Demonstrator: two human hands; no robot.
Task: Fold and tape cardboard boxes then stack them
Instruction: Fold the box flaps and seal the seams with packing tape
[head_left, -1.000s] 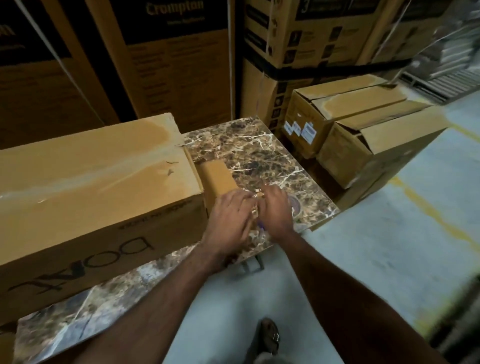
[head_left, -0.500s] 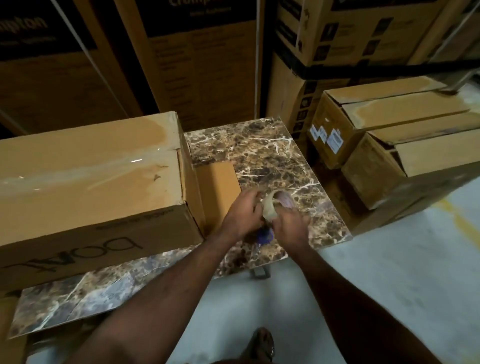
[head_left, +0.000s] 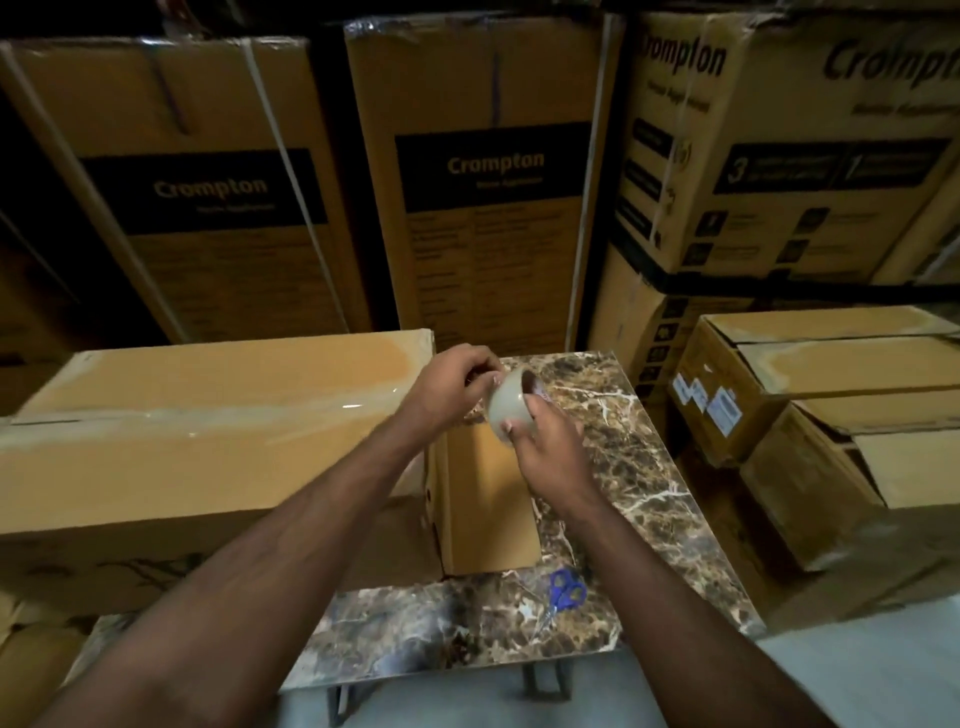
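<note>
Item: tape roll (head_left: 511, 410). You held it raised above the marble table (head_left: 644, 467), just off the right end of the long box (head_left: 208, 441). Your right hand (head_left: 550, 457) gripped it from below, fingers curled round the outer band, the core tilted up and away from you. That hold probably served to steady the roll while the loose end was found.

Item: left hand (head_left: 452, 384). Its fingers were curled at the roll's top edge, touching it, apparently picking or pinching at the tape end. Whether any tape was actually lifted could not be told.

Item: long box. It lay on its side across the table's left part, a glossy strip of tape already running along the top seam. The near end flap (head_left: 488, 509) lay open flat on the marble, directly below your hands. By my judgement that end was the next to be closed and taped, which would explain the roll being readied there.

Item: scissors (head_left: 563, 595), blue handles. They rested on the table nearer you than the flap, apart from both hands, within easy reach for cutting.

Item: cartons (head_left: 831, 415). Stacked on the floor right of the table, well apart from your hands.
</note>
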